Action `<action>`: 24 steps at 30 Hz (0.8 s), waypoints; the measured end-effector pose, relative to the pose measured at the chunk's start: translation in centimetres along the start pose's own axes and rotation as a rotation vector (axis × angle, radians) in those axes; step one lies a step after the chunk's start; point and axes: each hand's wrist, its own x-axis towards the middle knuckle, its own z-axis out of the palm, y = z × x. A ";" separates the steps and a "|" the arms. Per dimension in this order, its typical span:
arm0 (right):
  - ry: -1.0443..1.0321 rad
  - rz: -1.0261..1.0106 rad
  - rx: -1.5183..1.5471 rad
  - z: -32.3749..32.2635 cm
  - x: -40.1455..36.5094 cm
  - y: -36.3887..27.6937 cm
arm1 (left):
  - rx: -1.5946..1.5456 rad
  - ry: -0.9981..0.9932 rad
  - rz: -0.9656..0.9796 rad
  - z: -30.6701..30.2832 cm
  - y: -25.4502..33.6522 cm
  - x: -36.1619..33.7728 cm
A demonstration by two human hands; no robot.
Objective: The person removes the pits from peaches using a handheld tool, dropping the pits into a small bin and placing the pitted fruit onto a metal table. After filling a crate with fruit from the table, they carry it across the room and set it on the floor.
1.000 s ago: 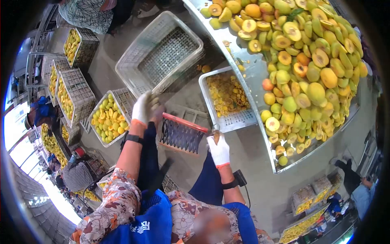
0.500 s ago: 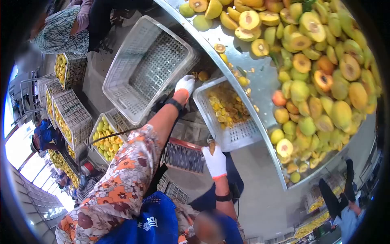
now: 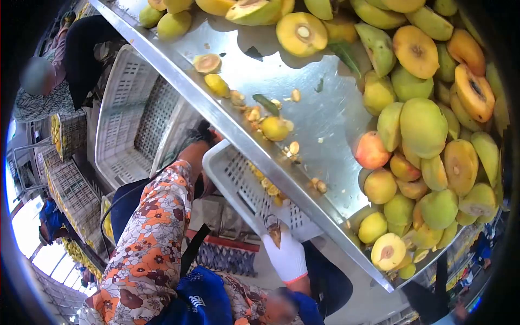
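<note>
My right hand (image 3: 286, 259), in a white glove, is closed round a wooden-handled loop tool (image 3: 275, 234) whose thin metal loop points up. It is beside the near end of a white plastic crate (image 3: 230, 187) that holds yellow fruit scraps. My left arm, in a floral sleeve (image 3: 149, 222), reaches to the metal table's edge (image 3: 244, 157). Only the orange glove cuff (image 3: 216, 135) shows there; the fingers are hidden behind the edge. Whole and halved yellow-green stone fruit (image 3: 424, 127) is heaped on the tabletop.
A large pale crate (image 3: 122, 114) stands left of my left arm. Farther left are stacked fruit crates (image 3: 70, 179) and a seated person (image 3: 46, 89). Small fruit scraps and a leaf (image 3: 265, 104) lie along the table's near side.
The view has shifted nearer the table, so the fruit looks larger. My left hand, earlier seen between the two crates, has passed behind the table edge. My right hand still holds the tool.
</note>
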 end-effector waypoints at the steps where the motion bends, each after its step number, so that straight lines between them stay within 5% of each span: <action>1: -0.007 0.041 -0.081 -0.5 0.2 -0.2 | 0.025 -0.026 -0.061 -0.1 0.3 0.8; 2: -0.014 0.076 -0.164 -0.8 0.5 -0.1 | 0.048 -0.046 -0.125 -0.6 0.5 1.6; 4: 0.063 -0.025 -0.196 -0.9 0.7 0.7 | 0.399 0.137 0.198 7.8 -9.9 11.9; 5: 0.115 -0.081 -0.168 -1.2 0.9 0.6 | 0.172 0.284 0.729 1.1 -7.4 5.7; 6: 0.173 -0.132 -0.140 -1.7 0.7 0.6 | 0.486 0.236 0.270 0.7 -3.2 6.8; 8: 0.160 -0.102 -0.164 -2.5 -0.1 0.8 | -0.005 0.332 0.180 -7.9 8.6 -2.7; 12: 0.373 -0.375 -0.200 -1.2 -1.2 3.7 | 0.268 0.544 0.314 -9.6 8.1 0.8; 14: 0.453 -0.566 -0.267 -0.9 -0.5 5.0 | 0.405 0.496 0.354 -10.3 8.8 2.2; 21: 0.457 -0.657 -0.244 0.3 5.2 8.2 | 0.977 0.157 0.524 -15.3 11.0 6.3; 24: 0.462 -0.696 -0.269 -1.0 6.1 7.5 | 1.043 0.213 0.579 -19.0 10.9 4.7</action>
